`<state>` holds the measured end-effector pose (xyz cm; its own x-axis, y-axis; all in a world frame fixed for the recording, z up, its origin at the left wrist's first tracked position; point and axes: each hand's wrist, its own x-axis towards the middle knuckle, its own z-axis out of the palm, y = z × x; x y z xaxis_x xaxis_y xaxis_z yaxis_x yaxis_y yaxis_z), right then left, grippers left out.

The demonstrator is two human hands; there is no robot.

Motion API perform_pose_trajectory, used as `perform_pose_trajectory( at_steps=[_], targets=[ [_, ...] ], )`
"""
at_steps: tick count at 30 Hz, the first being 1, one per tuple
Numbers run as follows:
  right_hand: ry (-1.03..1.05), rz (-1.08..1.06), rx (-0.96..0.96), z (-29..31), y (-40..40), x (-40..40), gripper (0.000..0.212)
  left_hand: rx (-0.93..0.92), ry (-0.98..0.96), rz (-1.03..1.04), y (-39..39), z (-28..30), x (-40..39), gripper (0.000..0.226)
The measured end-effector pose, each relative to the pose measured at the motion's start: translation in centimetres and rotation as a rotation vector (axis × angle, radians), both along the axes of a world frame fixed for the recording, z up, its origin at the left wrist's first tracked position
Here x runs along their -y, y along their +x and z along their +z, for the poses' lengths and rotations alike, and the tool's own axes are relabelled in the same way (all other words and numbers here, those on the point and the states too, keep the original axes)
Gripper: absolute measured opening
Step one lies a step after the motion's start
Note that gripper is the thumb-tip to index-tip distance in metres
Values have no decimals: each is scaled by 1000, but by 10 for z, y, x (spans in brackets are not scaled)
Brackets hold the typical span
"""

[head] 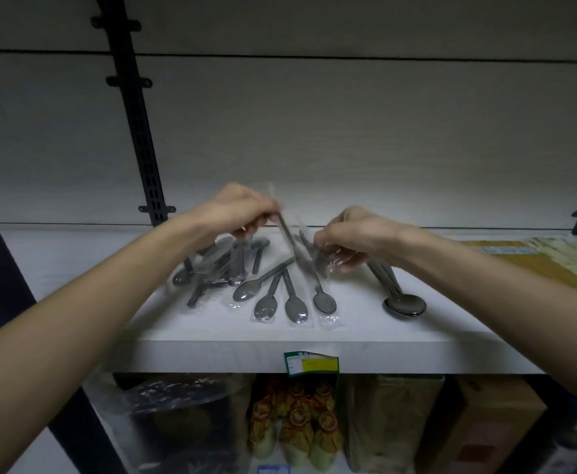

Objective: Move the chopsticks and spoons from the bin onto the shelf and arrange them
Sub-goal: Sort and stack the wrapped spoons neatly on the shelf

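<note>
Several dark metal spoons in clear plastic sleeves lie on the white shelf (348, 350). A jumbled pile of wrapped spoons (212, 268) sits at the left; a loose fan of wrapped spoons (280, 299) lies in the middle. At the right, a neat stack of spoons (405, 304) rests with bowls toward me. My left hand (235, 210) pinches the handle end of a wrapped spoon (289, 234) raised above the shelf. My right hand (352, 237) grips another wrapped spoon (319, 260) by its plastic sleeve. No bin or chopsticks are in view.
Yellow and green packaged boxes (540, 261) lie on the shelf's right end. A black slotted upright (136, 118) runs up the back wall. A green price tag (311, 362) hangs from the shelf edge. Bagged goods (294, 425) and cartons fill the shelf below.
</note>
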<state>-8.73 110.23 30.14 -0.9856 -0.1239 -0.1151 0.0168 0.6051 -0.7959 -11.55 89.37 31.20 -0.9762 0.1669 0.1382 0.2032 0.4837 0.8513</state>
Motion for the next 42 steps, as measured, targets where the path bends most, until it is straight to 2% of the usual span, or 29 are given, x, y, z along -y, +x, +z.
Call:
perform_pose_trajectory(
  at_steps=[4,6,8,11,12,14,17,19,21,24,28,30,33,36,42],
  targets=[
    [120,25,68,-7,6,-2,29,80,-347,-147,-7,-27,-12,44],
    [184,16,42,-2,7,-4,36,-11,-541,-63,-9,-31,-13,49],
    [347,5,-36,4,5,-3,43,-151,-666,67,-10,-29,-12,58],
    [692,-39,-280,10,-6,3,45,-275,-622,212,-13,-19,7,58],
    [737,-51,-359,11,-14,7,42,-279,-623,242,-15,-15,16,54],
    [704,-19,-386,11,-29,18,35,-213,-663,240,-17,-13,34,49],
    [604,103,-341,4,-51,40,21,-18,-700,159,-18,-25,48,57],
    [556,206,-356,-2,-63,55,17,2,-750,155,-20,-35,55,52],
    [537,324,-311,-9,-71,68,27,-19,-739,175,-24,-39,64,40],
    [665,420,-362,-20,-79,80,52,13,-632,200,-28,-39,78,30],
    [685,480,-354,-22,-82,93,60,46,-453,233,-30,-43,93,31],
    [703,523,-352,-19,-83,97,63,41,-434,246,-31,-42,97,33],
    [825,583,-408,-15,-82,102,64,-21,-594,296,-26,-39,99,36],
    [890,620,-465,-14,-82,105,54,-26,-723,320,-19,-37,99,30],
    [865,605,-567,-17,-86,99,35,-94,-750,314,-11,-33,97,20]
  ],
)
